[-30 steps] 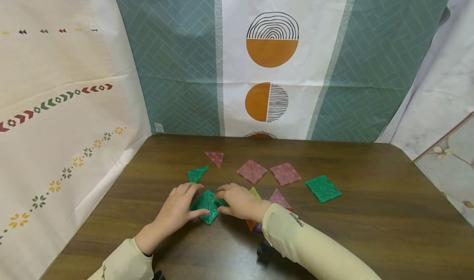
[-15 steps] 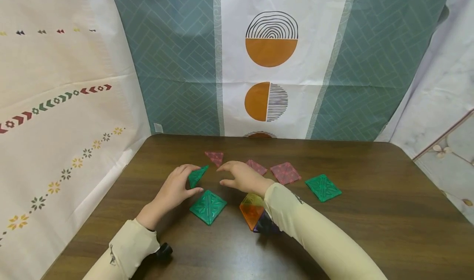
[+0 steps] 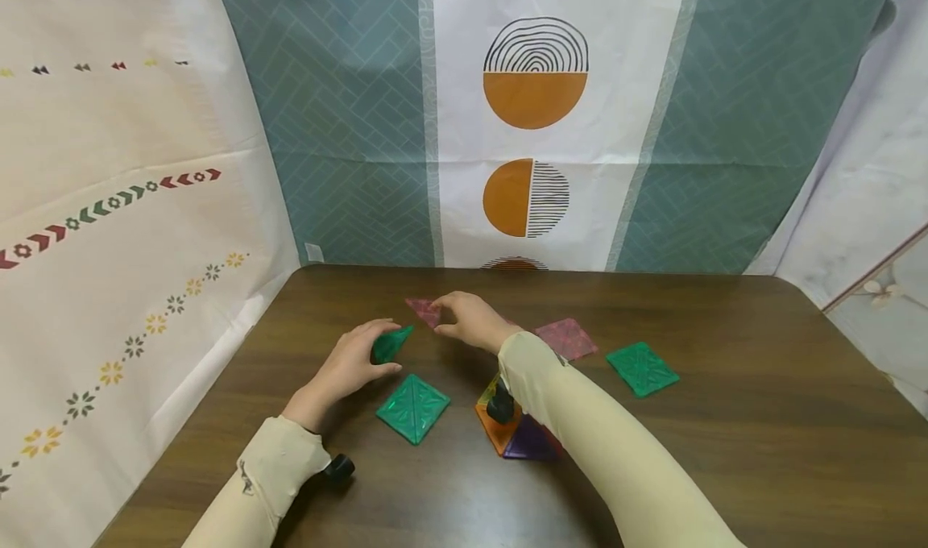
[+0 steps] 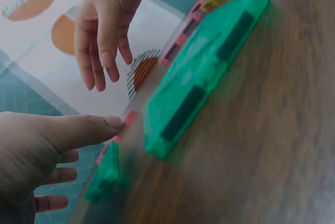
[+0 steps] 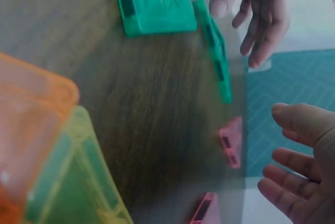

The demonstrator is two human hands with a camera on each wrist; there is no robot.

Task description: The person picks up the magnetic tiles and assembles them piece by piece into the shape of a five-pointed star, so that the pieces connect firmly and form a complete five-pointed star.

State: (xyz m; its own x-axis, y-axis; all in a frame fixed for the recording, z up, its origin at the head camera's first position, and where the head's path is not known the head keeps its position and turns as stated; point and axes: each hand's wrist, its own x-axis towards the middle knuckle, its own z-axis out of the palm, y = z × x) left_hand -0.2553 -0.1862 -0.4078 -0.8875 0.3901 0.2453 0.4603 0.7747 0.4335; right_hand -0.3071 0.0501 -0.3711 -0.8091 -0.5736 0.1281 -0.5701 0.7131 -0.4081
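My left hand (image 3: 351, 363) hovers with thumb and fingers spread around a small green triangular magnetic tile (image 3: 390, 344); in the left wrist view that tile stands apart from the thumb (image 4: 94, 130). Farther back, my right hand (image 3: 471, 320) reaches over the table beside a small pink triangular tile (image 3: 420, 309). The right wrist view has its fingers (image 5: 293, 166) spread, with a gap to the pink tile (image 5: 233, 143). Just in front of the left hand lies a green diamond (image 3: 413, 408) of two triangles. Nothing is gripped by either hand.
Orange (image 3: 496, 431), yellow (image 3: 487, 393) and purple (image 3: 531, 442) tiles lie joined under the right forearm, partly hidden. A pink diamond (image 3: 567, 338) and a green diamond (image 3: 642, 368) lie on the right. Printed cloth (image 3: 348, 129) hangs behind the table.
Both hands have left the front green diamond and moved toward the back, the left to the small green triangle, the right to the small pink triangle. The green diamond stays flat on the table.
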